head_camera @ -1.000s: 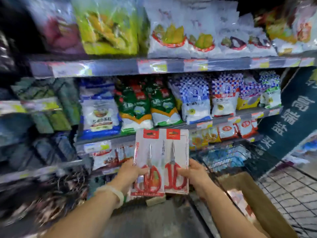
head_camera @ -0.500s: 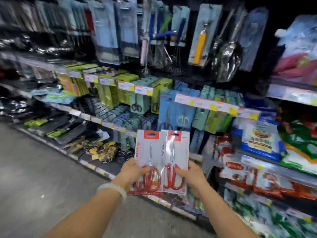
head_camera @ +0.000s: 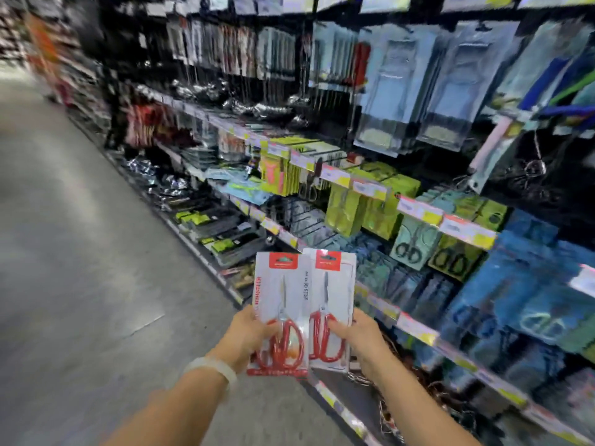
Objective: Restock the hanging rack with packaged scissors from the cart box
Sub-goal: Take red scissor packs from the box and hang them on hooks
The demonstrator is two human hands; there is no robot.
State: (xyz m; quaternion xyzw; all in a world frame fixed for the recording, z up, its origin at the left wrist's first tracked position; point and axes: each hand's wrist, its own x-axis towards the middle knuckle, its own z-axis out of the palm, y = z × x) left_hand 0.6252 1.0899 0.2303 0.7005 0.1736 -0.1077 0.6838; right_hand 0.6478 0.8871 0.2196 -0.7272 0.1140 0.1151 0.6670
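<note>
left hand (head_camera: pixel 249 338) and right hand (head_camera: pixel 360 338) each grip clamped on a scissor pack (head_camera: pixel 279 312), cards upright, hang-holes topmost for the hanging rack (head_camera: pixel 418 207).

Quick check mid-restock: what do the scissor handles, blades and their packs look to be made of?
Scissor handles: glossy red, probably plastic or a coating; too blurred to tell.
Blades: thin, pale grey, likely metal.
Left pack and right pack: white printed card with red headers; a glare hints at a clear plastic front.
</note>
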